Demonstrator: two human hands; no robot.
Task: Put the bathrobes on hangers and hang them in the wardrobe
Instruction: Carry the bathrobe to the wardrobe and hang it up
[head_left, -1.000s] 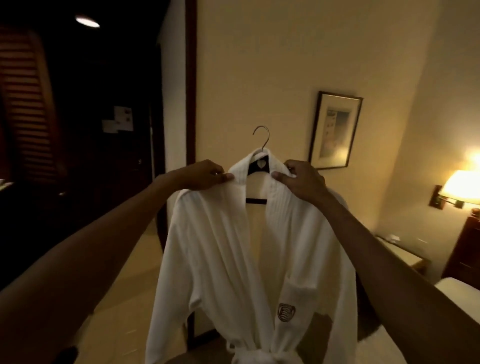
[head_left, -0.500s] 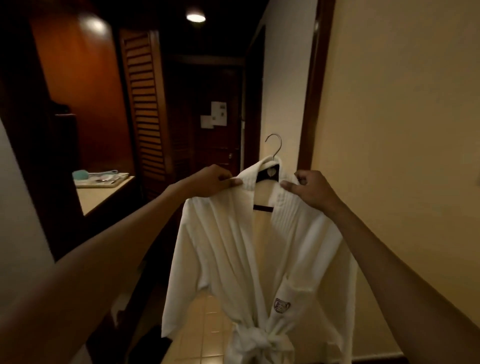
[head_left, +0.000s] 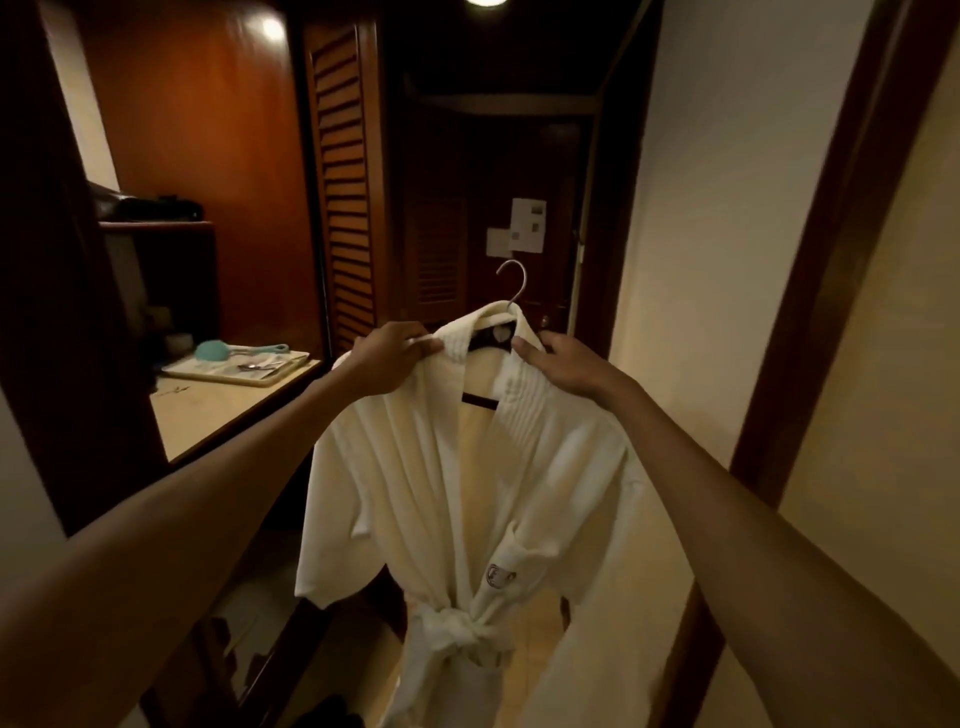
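Observation:
A white bathrobe (head_left: 467, 493) with a tied belt and a chest emblem hangs on a dark hanger (head_left: 491, 338) whose metal hook (head_left: 514, 286) points up. I hold it out in front of me at chest height. My left hand (head_left: 389, 358) grips the robe's left shoulder at the collar. My right hand (head_left: 566, 364) grips the right shoulder and collar. A louvred wooden door (head_left: 345, 182) stands ahead on the left, beside a dark doorway.
A counter (head_left: 218, 410) on the left carries a tray (head_left: 239, 366) with a teal object and cutlery. A dark door with paper notices (head_left: 519, 228) closes the corridor ahead. A cream wall (head_left: 701, 234) and a dark door frame (head_left: 810, 260) run along the right.
The view has swung left from the bedroom wall and lamp into the corridor. Both hands keep the same grip on the robe, which has come closer to the louvred door.

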